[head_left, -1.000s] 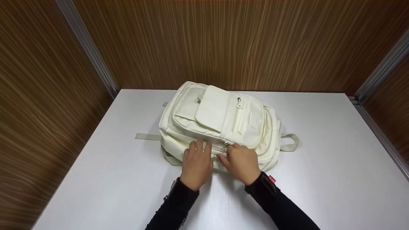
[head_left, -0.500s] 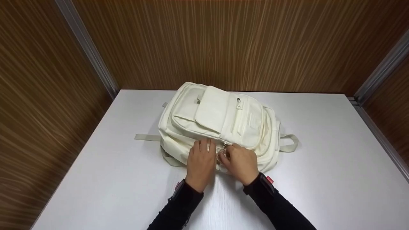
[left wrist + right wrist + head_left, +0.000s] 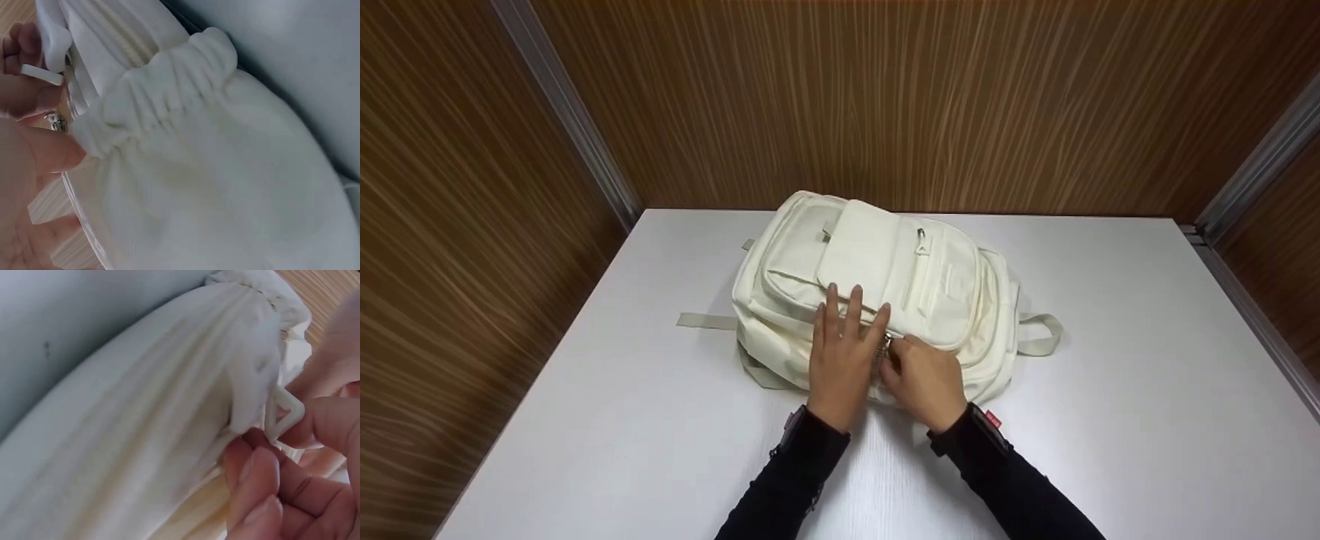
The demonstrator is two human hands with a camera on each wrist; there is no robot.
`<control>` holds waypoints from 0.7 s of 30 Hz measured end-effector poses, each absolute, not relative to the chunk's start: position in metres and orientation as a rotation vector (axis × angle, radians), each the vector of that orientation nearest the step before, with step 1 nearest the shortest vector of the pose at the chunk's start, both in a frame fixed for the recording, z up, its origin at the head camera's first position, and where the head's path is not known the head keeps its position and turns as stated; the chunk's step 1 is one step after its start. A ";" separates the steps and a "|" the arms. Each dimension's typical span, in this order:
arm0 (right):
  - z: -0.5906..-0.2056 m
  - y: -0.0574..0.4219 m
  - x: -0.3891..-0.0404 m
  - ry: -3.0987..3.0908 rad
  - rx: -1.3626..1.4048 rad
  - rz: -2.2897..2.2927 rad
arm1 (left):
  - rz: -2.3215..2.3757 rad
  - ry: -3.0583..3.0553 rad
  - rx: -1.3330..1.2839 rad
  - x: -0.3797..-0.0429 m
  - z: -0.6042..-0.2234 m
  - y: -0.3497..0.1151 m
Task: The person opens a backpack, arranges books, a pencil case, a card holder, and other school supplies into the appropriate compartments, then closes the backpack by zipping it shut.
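A cream backpack (image 3: 780, 341) lies with its front face up on a white table. My left hand (image 3: 840, 364) rests against its near side, fingers spread and fairly straight over the edge of the front pocket. Just to the right, my right hand (image 3: 926, 379) has curled fingers at a metal zipper slider (image 3: 887, 339). Between its thumb and fingers it pinches the cream triangular zipper pull (image 3: 284, 416). The left wrist view shows an elastic-topped side pocket (image 3: 180, 169) below the left thumb. Part of the zipper is hidden behind the hands.
A grey strap (image 3: 705, 321) sticks out left of the bag and a carry loop (image 3: 1041, 346) to its right. The white table (image 3: 1147, 390) ends at a brown wood-grain panel (image 3: 885, 105) at the back; similar panels stand at both sides.
My left hand has moved right and up along the bag, its fingers spreading and straightening over the front pocket's edge. My right hand stays at the zipper, nearly in place.
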State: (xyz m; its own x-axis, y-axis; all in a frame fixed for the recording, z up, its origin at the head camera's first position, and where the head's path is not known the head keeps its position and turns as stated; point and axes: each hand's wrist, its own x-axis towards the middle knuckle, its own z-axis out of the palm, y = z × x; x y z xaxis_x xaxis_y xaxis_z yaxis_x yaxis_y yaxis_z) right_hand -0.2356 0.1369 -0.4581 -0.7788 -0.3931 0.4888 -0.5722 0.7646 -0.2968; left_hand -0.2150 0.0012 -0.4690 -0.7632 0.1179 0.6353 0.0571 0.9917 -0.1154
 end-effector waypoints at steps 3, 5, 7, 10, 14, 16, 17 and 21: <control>-0.454 0.142 -0.236 -2.578 0.775 0.660 | 0.165 -2.419 -0.108 -0.220 -0.468 0.006; -0.451 0.147 -0.237 -2.587 0.795 0.679 | 0.184 -2.387 -0.098 -0.223 -0.468 0.008; -0.449 0.154 -0.238 -2.596 0.807 0.678 | 0.194 -2.349 -0.085 -0.227 -0.468 0.011; -0.445 0.165 -0.241 -2.612 0.824 0.677 | 0.216 -2.288 -0.062 -0.233 -0.471 0.014; -0.442 0.181 -0.247 -2.640 0.817 0.680 | 0.202 -2.269 -0.061 -0.234 -0.472 0.015; -0.441 0.189 -0.249 -2.651 0.803 0.668 | 0.184 -2.294 -0.073 -0.234 -0.471 0.014; -0.441 0.193 -0.250 -2.660 0.794 0.658 | 0.171 -2.308 -0.081 -0.233 -0.470 0.013; -0.436 0.207 -0.253 -2.711 0.791 0.644 | 0.130 -2.332 -0.123 -0.232 -0.468 0.007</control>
State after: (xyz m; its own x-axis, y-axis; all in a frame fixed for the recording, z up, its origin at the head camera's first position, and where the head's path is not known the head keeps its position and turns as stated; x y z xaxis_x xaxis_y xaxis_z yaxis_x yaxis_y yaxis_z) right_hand -0.2525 0.2073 -0.4365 -0.8230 -0.4496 0.3470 -0.5576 0.7558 -0.3433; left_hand -0.2318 0.0073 -0.4684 -0.6897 0.1289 0.7125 0.0489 0.9901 -0.1318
